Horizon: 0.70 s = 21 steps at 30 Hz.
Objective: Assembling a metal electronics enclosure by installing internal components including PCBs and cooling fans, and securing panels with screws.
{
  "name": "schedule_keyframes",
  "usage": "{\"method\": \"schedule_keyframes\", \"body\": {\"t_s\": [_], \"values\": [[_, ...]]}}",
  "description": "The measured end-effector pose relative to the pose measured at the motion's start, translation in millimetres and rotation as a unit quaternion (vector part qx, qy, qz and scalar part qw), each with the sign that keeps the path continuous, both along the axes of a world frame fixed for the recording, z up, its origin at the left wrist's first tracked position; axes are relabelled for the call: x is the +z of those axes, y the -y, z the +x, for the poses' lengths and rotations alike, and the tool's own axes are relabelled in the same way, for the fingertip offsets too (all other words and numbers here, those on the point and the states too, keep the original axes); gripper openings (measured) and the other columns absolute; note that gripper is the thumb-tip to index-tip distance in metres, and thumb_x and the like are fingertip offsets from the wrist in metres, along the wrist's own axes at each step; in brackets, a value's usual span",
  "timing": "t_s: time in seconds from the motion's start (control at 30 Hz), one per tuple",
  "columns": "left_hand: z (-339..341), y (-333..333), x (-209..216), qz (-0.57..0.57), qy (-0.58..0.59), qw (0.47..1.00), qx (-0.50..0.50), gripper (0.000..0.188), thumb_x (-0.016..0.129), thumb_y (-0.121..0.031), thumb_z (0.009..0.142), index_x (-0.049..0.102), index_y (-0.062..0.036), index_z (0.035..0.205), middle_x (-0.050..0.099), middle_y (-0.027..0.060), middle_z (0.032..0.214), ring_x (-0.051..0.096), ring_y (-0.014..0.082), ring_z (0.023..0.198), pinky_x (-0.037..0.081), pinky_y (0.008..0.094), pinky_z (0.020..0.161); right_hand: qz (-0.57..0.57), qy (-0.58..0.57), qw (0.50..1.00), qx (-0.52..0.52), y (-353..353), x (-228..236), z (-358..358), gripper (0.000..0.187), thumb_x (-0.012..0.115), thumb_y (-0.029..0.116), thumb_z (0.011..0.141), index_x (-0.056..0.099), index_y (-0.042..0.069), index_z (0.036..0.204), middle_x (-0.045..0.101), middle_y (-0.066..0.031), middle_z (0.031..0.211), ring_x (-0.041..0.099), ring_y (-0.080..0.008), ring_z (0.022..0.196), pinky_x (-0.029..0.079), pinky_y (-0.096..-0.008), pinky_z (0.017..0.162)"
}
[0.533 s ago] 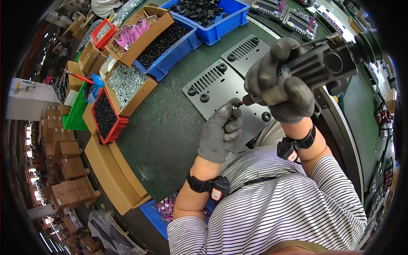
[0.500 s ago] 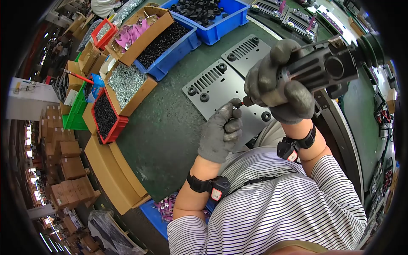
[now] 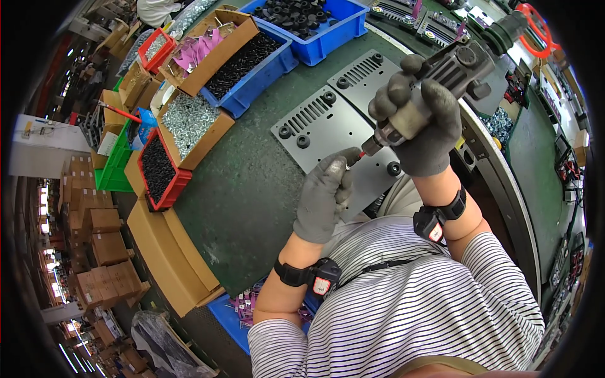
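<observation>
My right hand (image 3: 430, 135), in a grey glove, grips a dark power screwdriver (image 3: 465, 68). The tool tilts, its red-tipped bit pointing down and left. Just at that bit, the gloved fingers of my left hand (image 3: 321, 195) are pinched together, and anything between them is hidden. Both hands are over a grey metal plate (image 3: 324, 140) with slots and small holes. Black round feet (image 3: 302, 141) sit on the plate near its corners. A second slotted plate (image 3: 360, 93) lies directly beyond it, partly behind my right hand.
Left of the plates stand a red bin of black screws (image 3: 157, 170), a carton of silvery fasteners (image 3: 189, 123) and a blue bin of small black parts (image 3: 239, 69). Another blue bin (image 3: 312, 49) holds black round parts at the far side. The green bench's metal edge (image 3: 504, 170) curves along the right.
The screwdriver has swung so its rear end is farther up and away, and my right hand has shifted with it. My left hand has moved slightly left and turned, still pinching by the bit.
</observation>
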<state>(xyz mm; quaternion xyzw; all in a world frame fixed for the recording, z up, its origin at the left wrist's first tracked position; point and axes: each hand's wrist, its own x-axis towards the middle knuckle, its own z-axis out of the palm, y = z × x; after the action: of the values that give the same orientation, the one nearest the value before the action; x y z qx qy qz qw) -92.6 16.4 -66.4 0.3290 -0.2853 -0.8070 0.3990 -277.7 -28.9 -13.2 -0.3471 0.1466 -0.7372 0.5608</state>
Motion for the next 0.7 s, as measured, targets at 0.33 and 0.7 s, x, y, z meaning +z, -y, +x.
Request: {"method": "schedule_keyframes", "body": {"t_s": [0.33,0.7], "values": [[47,60,6,-0.332,0.677,0.657,-0.015,0.033,0.069,-0.027,0.086,0.067,-0.0155,0.117,0.067,0.0143,0.103,0.065,0.0273,0.094,0.051,0.0381,0.084,0.061,-0.02,0.998,0.029,-8,-1,-4,0.046,0.058,0.03,0.086,0.052,0.001,0.122,0.055,-0.0062,0.082,0.053,-0.0192,0.072,0.044,-0.0329,0.068],[43,-40,17,-0.37,0.558,0.739,-0.076,0.033,0.074,-0.027,0.081,0.071,-0.0085,0.109,0.069,0.0126,0.095,0.067,0.0249,0.083,0.053,0.034,0.077,0.059,-0.138,0.982,0.113,-53,5,7,0.04,0.064,0.015,0.084,0.051,-0.004,0.118,0.065,-0.0119,0.079,0.065,-0.0206,0.069,0.05,-0.0288,0.062]]}}
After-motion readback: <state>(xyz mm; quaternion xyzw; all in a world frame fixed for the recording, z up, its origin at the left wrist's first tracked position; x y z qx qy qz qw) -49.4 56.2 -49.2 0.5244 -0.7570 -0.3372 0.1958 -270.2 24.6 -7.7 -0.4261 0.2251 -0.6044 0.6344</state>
